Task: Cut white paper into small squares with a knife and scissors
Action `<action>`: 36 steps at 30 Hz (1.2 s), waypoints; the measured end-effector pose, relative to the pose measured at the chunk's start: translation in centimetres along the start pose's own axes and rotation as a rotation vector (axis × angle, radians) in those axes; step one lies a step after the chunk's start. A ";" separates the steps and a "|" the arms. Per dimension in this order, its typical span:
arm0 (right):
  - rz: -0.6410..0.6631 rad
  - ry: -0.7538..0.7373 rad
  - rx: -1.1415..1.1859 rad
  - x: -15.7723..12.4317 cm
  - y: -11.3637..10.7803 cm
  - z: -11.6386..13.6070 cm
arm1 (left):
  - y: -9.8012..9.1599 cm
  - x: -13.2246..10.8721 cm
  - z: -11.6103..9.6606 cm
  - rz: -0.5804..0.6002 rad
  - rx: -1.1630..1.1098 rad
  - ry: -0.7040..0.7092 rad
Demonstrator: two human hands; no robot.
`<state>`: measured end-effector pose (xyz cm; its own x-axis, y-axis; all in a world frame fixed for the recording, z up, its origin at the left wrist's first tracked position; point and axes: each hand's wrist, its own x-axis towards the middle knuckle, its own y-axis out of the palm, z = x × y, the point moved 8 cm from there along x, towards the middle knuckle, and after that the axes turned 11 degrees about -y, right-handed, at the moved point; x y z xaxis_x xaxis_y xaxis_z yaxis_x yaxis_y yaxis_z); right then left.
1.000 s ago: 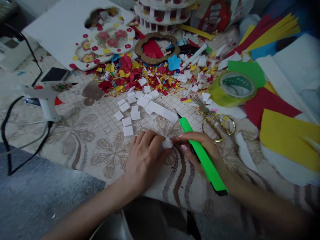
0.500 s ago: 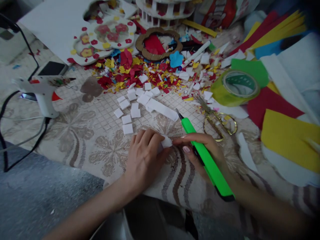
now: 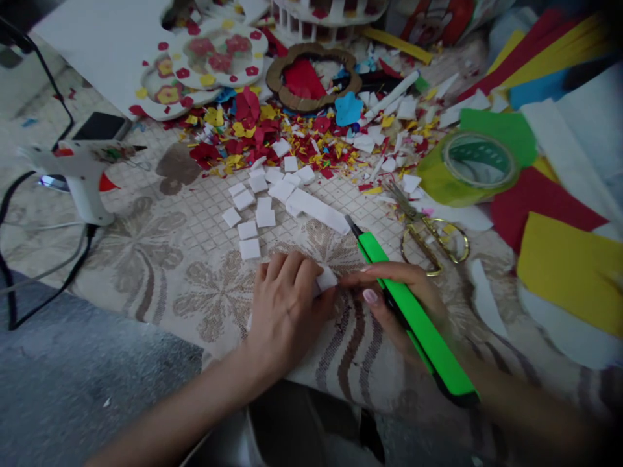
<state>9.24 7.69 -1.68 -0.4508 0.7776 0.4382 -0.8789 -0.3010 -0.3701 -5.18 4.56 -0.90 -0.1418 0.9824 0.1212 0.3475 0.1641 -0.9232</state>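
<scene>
On the table [image 3: 146,272], which is spread with a flower-patterned cloth, a small white piece [image 3: 326,279] is pinched under the bent fingers and thumb of the left hand [image 3: 287,311], its free end left showing toward 2 o'clock. A green utility knife [image 3: 418,314] is gripped in the right hand [image 3: 406,305], with its blade pointed to 11 o'clock and its black butt end to 5 o'clock. The two hands are set close together; whether the white piece is touched by the right fingertips cannot be told. From the hands, a cluster of white squares [image 3: 250,248] is seen at 10 to 11 o'clock, some overlapped, and a longer white strip [image 3: 321,213] is laid at 12, near the knife tip. Gold-handled scissors [image 3: 413,215] are placed at 2 o'clock, with a roll of yellow-green tape [image 3: 435,174] just beyond them. At 3 o'clock a yellow sheet [image 3: 569,266] is seen, overlapped with a red sheet [image 3: 549,204]. Farther out at 12, red, yellow and white scraps [image 3: 296,146] are scattered, backed by a flower-shaped cardboard ring [image 3: 311,105]. At 11, flower-shaped white panels [image 3: 231,79] are decorated with small red and yellow flowers. A white glue gun [image 3: 82,185] is stood between 9 and 10 o'clock, its nozzle turned toward 3, near a dark flat device [image 3: 100,126].
</scene>
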 end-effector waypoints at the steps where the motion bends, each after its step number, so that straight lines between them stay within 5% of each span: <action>1: 0.002 0.003 0.003 -0.1 0.0 0.0 | 0.0 -0.1 0.0 -0.001 0.003 0.007; 20: 0.173 -0.036 0.049 -0.4 1.3 0.1 | -0.3 -0.7 0.9 -0.028 -0.210 0.007; 25: 0.149 -0.040 0.030 -0.3 1.1 0.1 | -0.8 -0.8 1.0 -0.028 -0.245 0.061; 32: 0.032 0.024 0.078 -0.4 0.5 -0.6 | -1.1 -0.8 0.8 0.163 -0.255 0.119; 36: 0.041 0.031 0.085 -0.5 0.7 -0.6 | -1.4 -0.6 0.4 0.070 -0.232 0.110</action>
<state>8.95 7.44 -2.63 -0.4828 0.7801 0.3979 -0.8705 -0.3779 -0.3154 -5.97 3.71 0.13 -0.0129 0.9938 0.1104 0.5582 0.0987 -0.8238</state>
